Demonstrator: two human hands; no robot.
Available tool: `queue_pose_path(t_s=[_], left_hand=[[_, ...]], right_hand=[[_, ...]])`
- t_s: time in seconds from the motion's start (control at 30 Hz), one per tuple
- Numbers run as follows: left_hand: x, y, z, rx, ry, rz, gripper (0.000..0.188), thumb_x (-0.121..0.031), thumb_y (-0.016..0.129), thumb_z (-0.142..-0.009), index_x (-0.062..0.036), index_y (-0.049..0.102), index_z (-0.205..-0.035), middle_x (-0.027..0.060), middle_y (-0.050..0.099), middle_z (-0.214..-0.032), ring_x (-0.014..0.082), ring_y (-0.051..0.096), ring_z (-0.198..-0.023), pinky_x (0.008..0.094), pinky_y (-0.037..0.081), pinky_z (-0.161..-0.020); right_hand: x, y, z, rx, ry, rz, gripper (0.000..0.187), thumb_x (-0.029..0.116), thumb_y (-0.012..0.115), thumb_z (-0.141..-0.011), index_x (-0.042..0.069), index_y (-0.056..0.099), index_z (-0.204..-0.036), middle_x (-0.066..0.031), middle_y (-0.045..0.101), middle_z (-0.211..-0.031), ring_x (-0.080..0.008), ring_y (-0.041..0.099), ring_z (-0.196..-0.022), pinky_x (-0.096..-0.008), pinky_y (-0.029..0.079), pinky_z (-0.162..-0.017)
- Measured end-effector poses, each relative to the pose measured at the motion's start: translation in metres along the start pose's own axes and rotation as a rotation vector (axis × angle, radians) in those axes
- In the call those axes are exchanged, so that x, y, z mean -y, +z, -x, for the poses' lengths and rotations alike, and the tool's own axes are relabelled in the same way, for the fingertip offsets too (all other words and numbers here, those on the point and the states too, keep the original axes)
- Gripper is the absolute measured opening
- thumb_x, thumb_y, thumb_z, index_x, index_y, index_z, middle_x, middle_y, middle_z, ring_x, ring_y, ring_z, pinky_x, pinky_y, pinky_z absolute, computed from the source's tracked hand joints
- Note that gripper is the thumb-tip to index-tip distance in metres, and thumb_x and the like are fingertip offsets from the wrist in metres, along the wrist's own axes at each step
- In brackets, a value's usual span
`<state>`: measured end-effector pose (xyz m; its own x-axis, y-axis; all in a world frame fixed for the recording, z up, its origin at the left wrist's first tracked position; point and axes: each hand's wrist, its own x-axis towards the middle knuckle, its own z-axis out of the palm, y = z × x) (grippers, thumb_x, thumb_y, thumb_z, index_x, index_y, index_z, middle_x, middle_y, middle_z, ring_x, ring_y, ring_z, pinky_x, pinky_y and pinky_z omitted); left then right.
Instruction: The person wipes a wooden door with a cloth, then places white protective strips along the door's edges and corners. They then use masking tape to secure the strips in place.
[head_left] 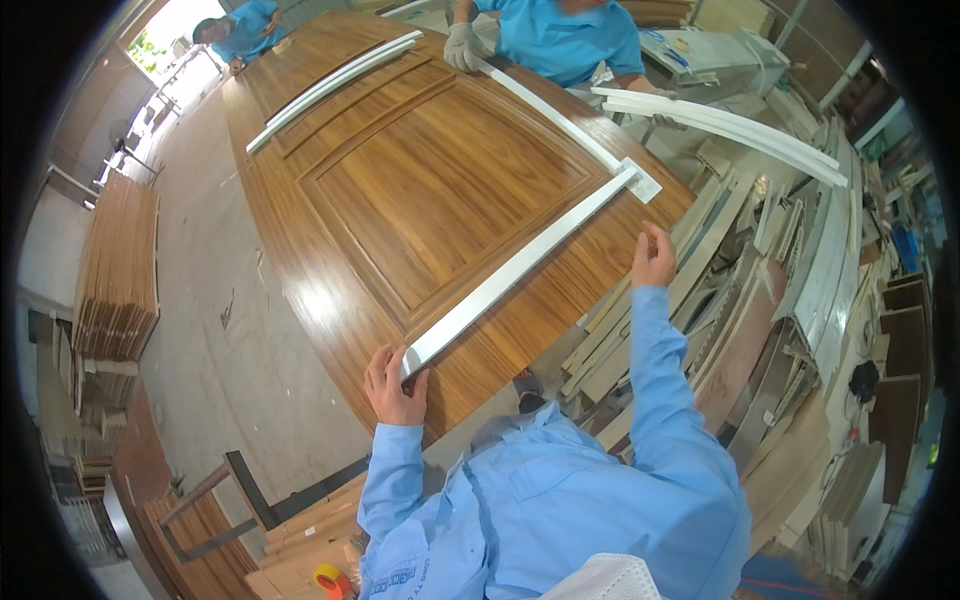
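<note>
A large brown wood-grain door panel (450, 190) with raised rectangular mouldings lies flat in front of me. Across its near end runs a straight white strip (520, 270). My left hand (396, 388) pinches the strip's near-left end, thumb on one side and fingers on the other. At the strip's other end, a white corner piece (643, 180) meets a second white strip (550, 115) along the panel's right side. My right hand (654, 257) is raised by the panel's right edge, fingers loosely curled and apart, holding nothing.
A person in a blue shirt (560, 45) across the panel has a gloved hand (462, 47) near the second strip and holds white lengths (720, 125). Another person (245, 30) stands far left. More white strips (335, 88) cross the panel. Boards (700, 260) lie right; orange tape (331, 580) lies lower left.
</note>
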<state>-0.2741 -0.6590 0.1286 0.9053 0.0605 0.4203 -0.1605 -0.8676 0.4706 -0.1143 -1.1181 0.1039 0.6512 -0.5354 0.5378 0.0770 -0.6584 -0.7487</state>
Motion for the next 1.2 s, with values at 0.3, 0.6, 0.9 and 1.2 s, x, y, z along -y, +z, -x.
queue_pose_path(t_s=[0.3,0.6,0.9,1.2], left_hand=[[0.005,0.003,-0.001,-0.011,0.039,-0.015,0.05,-0.008,0.084,-0.081,-0.0105,0.069,-0.128,0.0125,0.066,-0.129,0.0354,0.06,-0.122,0.0467,0.044,-0.105],[0.01,0.002,0.002,0.005,0.011,0.025,0.046,-0.005,0.082,-0.083,-0.0104,0.07,-0.127,0.0128,0.068,-0.125,0.0361,0.062,-0.118,0.0458,0.045,-0.104],[0.008,-0.009,0.012,-0.014,-0.022,0.05,0.044,-0.003,0.08,-0.082,-0.0065,0.069,-0.126,0.0159,0.068,-0.124,0.0383,0.062,-0.116,0.0468,0.046,-0.103],[0.005,-0.012,0.008,0.013,-0.002,0.008,0.045,-0.005,0.08,-0.083,-0.0069,0.069,-0.126,0.0151,0.068,-0.124,0.0377,0.061,-0.117,0.0466,0.045,-0.104]], right_hand=[[0.007,0.007,-0.051,-0.032,0.0,-0.013,0.024,0.011,0.07,-0.096,0.01,0.074,-0.12,-0.0074,0.074,-0.119,-0.0252,0.068,-0.11,-0.0361,0.058,-0.085],[-0.045,0.059,-0.103,0.179,-0.283,0.234,0.033,0.02,0.077,-0.09,0.008,0.073,-0.121,-0.0129,0.071,-0.13,-0.0356,0.065,-0.119,-0.0481,0.048,-0.105],[-0.06,0.063,-0.065,0.177,-0.263,0.24,0.033,0.015,0.074,-0.092,0.01,0.07,-0.124,-0.0059,0.067,-0.141,-0.0345,0.061,-0.124,-0.0467,0.048,-0.106],[-0.053,0.061,-0.065,0.161,-0.247,0.268,0.032,0.009,0.073,-0.091,0.01,0.072,-0.122,-0.0069,0.07,-0.138,-0.033,0.064,-0.121,-0.0433,0.051,-0.105]])
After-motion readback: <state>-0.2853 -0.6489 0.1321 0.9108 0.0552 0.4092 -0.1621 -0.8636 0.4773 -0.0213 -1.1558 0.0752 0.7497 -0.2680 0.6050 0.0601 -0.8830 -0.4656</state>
